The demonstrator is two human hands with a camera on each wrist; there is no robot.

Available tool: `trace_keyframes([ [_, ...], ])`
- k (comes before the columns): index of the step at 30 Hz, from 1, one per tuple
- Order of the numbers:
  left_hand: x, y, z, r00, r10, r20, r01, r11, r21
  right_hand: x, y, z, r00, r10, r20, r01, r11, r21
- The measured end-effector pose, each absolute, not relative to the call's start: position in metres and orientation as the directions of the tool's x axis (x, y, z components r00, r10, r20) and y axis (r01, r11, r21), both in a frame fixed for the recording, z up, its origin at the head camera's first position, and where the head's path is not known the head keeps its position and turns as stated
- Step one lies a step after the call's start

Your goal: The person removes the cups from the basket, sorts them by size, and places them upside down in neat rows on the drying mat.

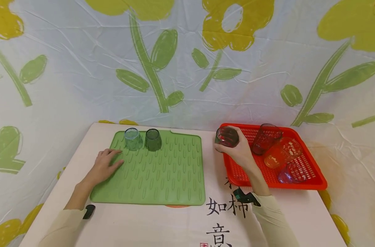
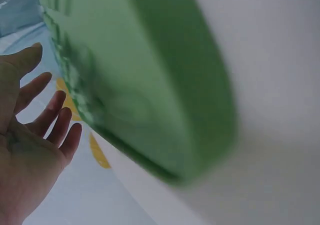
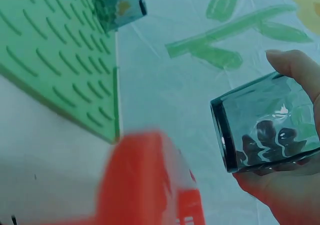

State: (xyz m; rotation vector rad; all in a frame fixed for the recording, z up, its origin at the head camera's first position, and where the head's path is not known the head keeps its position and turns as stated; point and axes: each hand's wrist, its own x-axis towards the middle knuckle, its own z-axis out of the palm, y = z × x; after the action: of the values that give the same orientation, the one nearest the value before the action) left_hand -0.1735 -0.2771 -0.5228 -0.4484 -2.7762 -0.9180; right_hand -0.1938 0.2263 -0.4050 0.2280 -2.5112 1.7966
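Observation:
My right hand grips a dark tinted glass tumbler above the left rear corner of a red plastic basket. In the right wrist view the tumbler lies tilted sideways, its thick base away from the palm, with fingers and thumb around its sides. My left hand is over the left edge of a green ridged drying mat, fingers loosely spread and holding nothing. Near its fingertips, at the mat's back left, a pale blue glass and a dark grey glass stand side by side.
Inside the basket lie a dark glass, an amber glass and a purplish glass. The white table carries black lettering in front of the basket. A flower-printed cloth hangs behind the table.

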Motion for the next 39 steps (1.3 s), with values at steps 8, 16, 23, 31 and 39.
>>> trace_keyframes([
  [8,-0.173,-0.244,-0.507,-0.913,0.249,0.322,0.402,0.68,0.614,-0.199,0.201,-0.414,-0.982,-0.133,0.133,-0.165,0.269,-0.949],
  [16,-0.175,-0.216,-0.499,-0.886,0.244,0.394,0.456,0.621,0.638,-0.202,0.171,-0.421,-0.967,-0.172,0.187,-0.224,0.225,-0.948],
  [23,-0.175,-0.189,-0.49,-0.896,0.257,0.362,0.443,0.568,0.694,-0.204,0.149,-0.425,-0.963,-0.191,0.19,-0.23,0.214,-0.949],
  [31,-0.176,-0.158,-0.479,-0.891,0.278,0.359,0.452,0.484,0.749,-0.201,0.126,-0.424,-0.953,-0.246,0.177,-0.209,0.107,-0.972],
  [39,-0.177,-0.129,-0.475,-0.896,0.3,0.327,0.428,0.392,0.815,-0.207,0.108,-0.44,-0.925,-0.305,0.228,-0.249,0.031,-0.968],
])
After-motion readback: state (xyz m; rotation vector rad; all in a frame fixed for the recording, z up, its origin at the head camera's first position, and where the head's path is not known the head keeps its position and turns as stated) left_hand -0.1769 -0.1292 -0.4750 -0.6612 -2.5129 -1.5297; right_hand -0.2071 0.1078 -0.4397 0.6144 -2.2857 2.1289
